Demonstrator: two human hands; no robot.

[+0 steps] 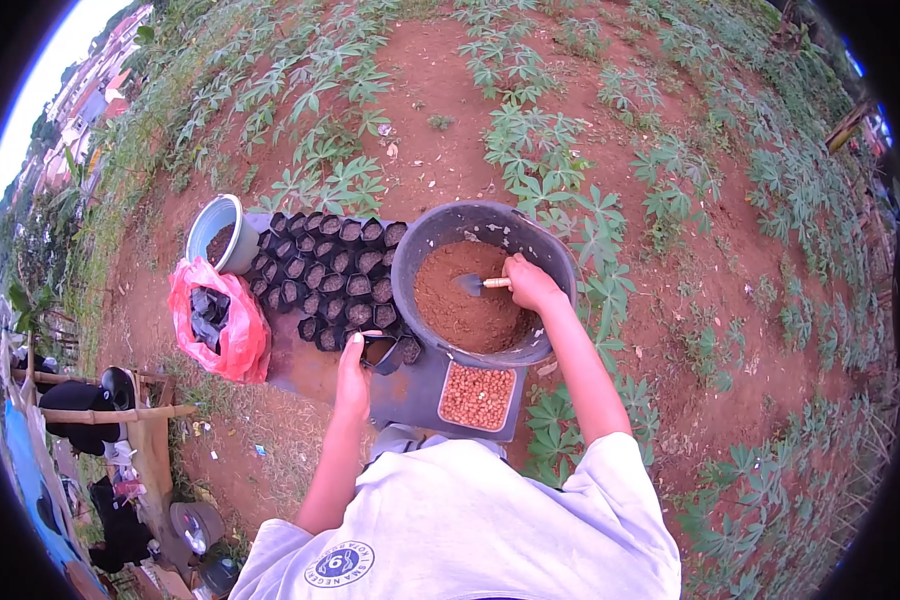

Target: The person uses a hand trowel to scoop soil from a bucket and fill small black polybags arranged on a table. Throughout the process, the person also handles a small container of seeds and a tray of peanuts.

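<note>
My right hand [532, 283] grips the wooden handle of a small hand trowel [470, 285]. The trowel's blade rests in brown soil [455, 315] inside a large dark tub [410, 225]. With my left hand [353, 372] I hold a black seedling bag [378, 352] by its rim, its mouth facing up. How much soil is in that bag is hard to see. Beside it, several rows of soil-filled black bags [315, 270] stand on the table [305, 375]. A clear tray of brown seeds or nuts [478, 397] sits below the tub, near my body.
At the table's left end are a pale blue bucket [238, 245] with dark soil and a red plastic bag [255, 350] holding black plastic. Leafy plants [535, 150] grow in rows on reddish ground beyond. A bamboo structure [150, 415] with dark items stands lower left.
</note>
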